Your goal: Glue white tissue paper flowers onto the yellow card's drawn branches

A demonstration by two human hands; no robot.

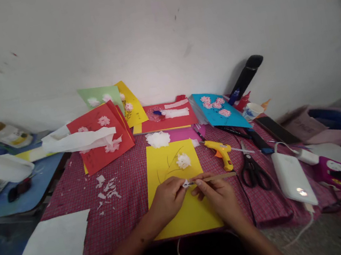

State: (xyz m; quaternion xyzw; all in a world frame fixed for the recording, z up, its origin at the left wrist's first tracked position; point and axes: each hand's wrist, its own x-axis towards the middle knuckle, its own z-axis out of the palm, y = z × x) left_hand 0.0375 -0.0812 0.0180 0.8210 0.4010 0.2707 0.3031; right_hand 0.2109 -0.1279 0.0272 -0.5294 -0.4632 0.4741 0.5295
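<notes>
For careful work with the small scrap of thin white paper (185,183), I think the pinch should be light, because such paper can tear easily. The thin light-brown stick with a dark end (222,176) is better kept steady and level, and turned only a little at a time.

About the grip: the left hand (168,194) has its thumb and forefinger closed on the scrap. The right hand (218,195) pinches the stick near its dark end, with fingertips close together. This end meets the scrap between the two hands — whether it is wrapped or only touched, I cannot tell.

Both hands are over the rectangular bright-yellow paper sheet (185,222), just below the crumpled white paper flower (183,161). The yellow plastic glue gun (224,153) lies to the right, beside the black-handled scissors (253,172).
</notes>
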